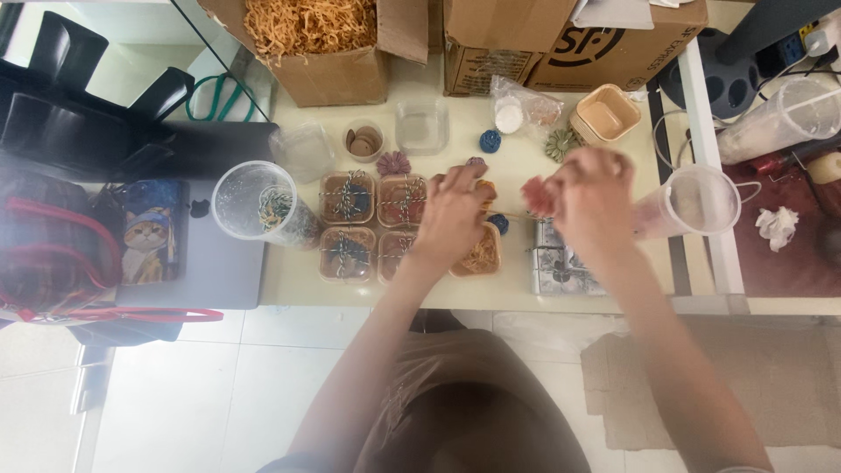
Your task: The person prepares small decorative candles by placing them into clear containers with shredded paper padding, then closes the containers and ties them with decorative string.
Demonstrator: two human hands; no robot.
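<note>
My left hand (454, 210) hovers over a small clear box (480, 254) filled with tan shredded paper, fingers curled around a small object I cannot make out. My right hand (589, 197) is raised to the right of it and pinches a small pink-red flower-shaped piece (537, 194). A thin string seems to run between the two hands. Left of the open box stand several closed clear boxes (347, 198) tied with striped twine.
A cardboard box of shredded paper (311, 35) and more cartons (569, 39) line the far edge. Clear plastic cups (254, 200) (701, 200) stand left and right. A closed laptop (219, 254), a tin (606, 114), loose flower pieces (393, 162) and empty containers (421, 125) lie about.
</note>
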